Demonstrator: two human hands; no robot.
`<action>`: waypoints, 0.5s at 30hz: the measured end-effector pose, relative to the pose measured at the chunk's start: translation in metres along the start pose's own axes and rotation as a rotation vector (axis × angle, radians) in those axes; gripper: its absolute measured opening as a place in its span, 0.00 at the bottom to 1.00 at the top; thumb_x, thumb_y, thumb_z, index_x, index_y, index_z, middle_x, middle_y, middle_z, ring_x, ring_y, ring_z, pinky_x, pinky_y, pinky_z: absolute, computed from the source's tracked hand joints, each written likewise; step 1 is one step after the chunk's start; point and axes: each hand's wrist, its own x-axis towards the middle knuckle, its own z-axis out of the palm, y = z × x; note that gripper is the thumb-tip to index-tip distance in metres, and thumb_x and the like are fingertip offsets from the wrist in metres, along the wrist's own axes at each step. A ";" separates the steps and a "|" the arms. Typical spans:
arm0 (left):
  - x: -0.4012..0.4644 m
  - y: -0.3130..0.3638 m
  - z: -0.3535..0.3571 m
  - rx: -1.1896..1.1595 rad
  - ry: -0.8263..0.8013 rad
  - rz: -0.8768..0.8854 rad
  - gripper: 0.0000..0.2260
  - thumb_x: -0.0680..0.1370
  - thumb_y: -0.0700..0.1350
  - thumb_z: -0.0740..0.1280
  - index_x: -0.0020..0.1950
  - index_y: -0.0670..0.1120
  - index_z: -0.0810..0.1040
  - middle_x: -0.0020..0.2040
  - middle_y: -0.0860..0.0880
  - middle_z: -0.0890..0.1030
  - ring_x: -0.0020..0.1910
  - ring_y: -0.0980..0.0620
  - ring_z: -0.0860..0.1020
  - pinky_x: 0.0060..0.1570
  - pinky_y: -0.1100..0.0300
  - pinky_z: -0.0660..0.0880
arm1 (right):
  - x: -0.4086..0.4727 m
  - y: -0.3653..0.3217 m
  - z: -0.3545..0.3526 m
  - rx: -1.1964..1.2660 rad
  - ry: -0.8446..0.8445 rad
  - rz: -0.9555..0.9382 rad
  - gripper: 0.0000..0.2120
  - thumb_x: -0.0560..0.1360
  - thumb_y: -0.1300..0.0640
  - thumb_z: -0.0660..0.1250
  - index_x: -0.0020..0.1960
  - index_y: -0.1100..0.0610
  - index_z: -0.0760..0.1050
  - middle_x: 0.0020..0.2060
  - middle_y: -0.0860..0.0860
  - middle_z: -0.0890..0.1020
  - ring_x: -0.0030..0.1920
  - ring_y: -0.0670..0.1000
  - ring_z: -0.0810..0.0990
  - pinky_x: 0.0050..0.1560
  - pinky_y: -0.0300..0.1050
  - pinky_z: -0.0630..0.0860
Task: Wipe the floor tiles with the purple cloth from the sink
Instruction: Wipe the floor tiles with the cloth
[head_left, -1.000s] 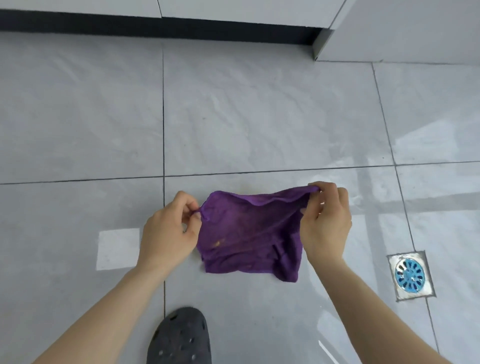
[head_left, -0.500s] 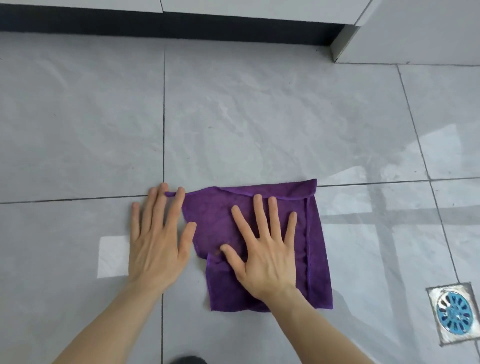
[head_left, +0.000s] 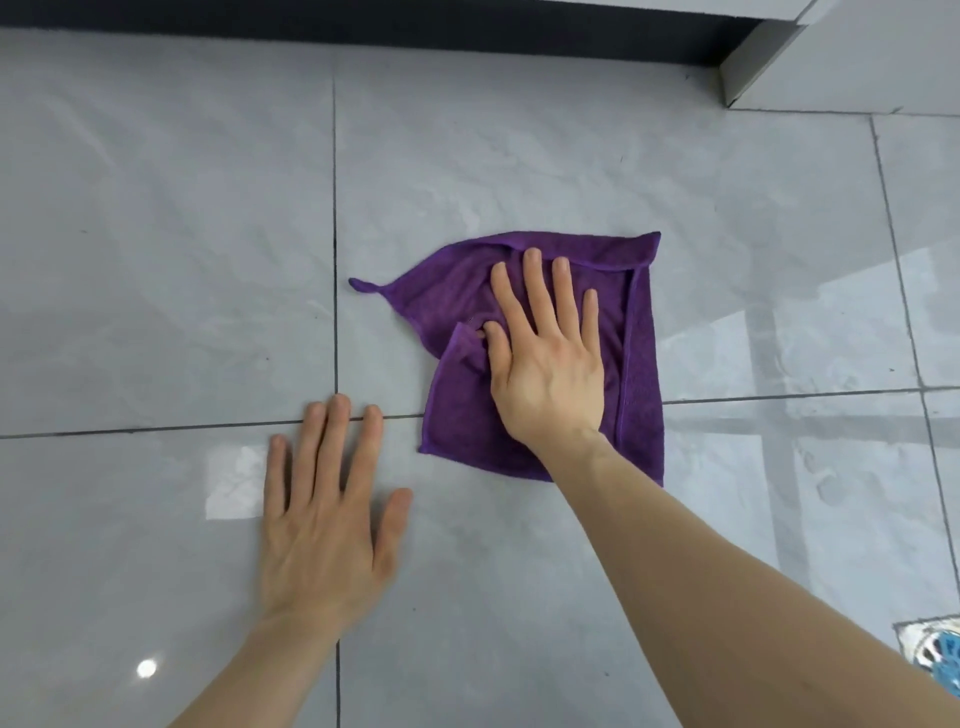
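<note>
The purple cloth (head_left: 636, 364) lies spread on the grey floor tiles (head_left: 182, 260), with one corner drawn out to a point at the left and a fold near the thumb. My right hand (head_left: 545, 353) presses flat on the cloth's middle, fingers spread and pointing away from me. My left hand (head_left: 327, 514) rests flat on the bare tile to the left of the cloth, fingers apart, holding nothing and not touching the cloth.
A dark plinth (head_left: 415, 31) under white cabinets runs along the far edge. A cabinet corner (head_left: 753, 73) juts out at the upper right. A floor drain with a blue grate (head_left: 940, 660) sits at the lower right. Dark grout lines cross the glossy tiles.
Both hands first held the cloth up, then laid it flat. My right hand has since pushed the cloth away and to the right; my left hand is off the cloth.
</note>
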 end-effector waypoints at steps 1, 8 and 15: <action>0.000 0.000 0.000 -0.004 0.000 0.001 0.33 0.82 0.61 0.47 0.85 0.49 0.51 0.86 0.45 0.53 0.85 0.45 0.49 0.82 0.41 0.48 | 0.002 0.000 0.000 0.011 0.007 -0.001 0.24 0.86 0.45 0.48 0.81 0.46 0.57 0.82 0.50 0.56 0.82 0.57 0.51 0.80 0.63 0.50; -0.001 0.000 -0.003 -0.040 0.007 -0.011 0.33 0.82 0.60 0.51 0.85 0.50 0.52 0.86 0.46 0.53 0.85 0.47 0.49 0.82 0.40 0.50 | 0.008 -0.003 -0.034 0.412 0.113 0.191 0.14 0.86 0.53 0.56 0.65 0.53 0.78 0.68 0.50 0.79 0.72 0.54 0.72 0.70 0.54 0.68; -0.001 0.001 -0.002 -0.049 0.004 -0.017 0.32 0.82 0.59 0.52 0.85 0.49 0.54 0.86 0.46 0.54 0.85 0.46 0.50 0.81 0.38 0.54 | -0.045 0.014 -0.099 0.596 -0.258 0.331 0.19 0.84 0.49 0.56 0.38 0.55 0.69 0.29 0.46 0.73 0.31 0.50 0.70 0.32 0.45 0.65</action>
